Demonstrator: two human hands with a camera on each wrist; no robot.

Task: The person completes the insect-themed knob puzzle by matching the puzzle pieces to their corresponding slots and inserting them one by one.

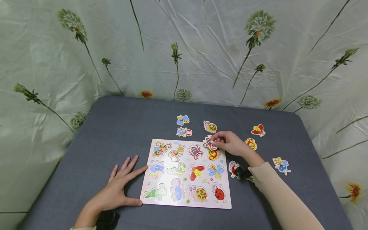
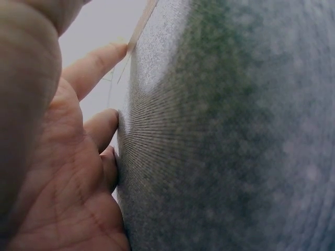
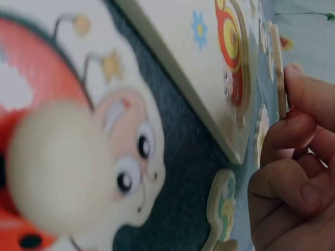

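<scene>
My right hand pinches a purple-and-yellow spider puzzle piece by its knob, held over the top right corner of the puzzle board. The piece overlaps the printed orange snail there, and in the right wrist view it appears edge-on at the fingertips. On the board's left side, my left hand is spread out, with thumb and index fingertip at the board's edge. A bee piece and a spotted butterfly piece sit in the top row. The printed spider shape is uncovered.
Behind the board lie a blue bee piece, a blue beetle piece and a snail piece. To the right are a red fly piece, an orange snail piece, a blue insect piece and a ladybug piece.
</scene>
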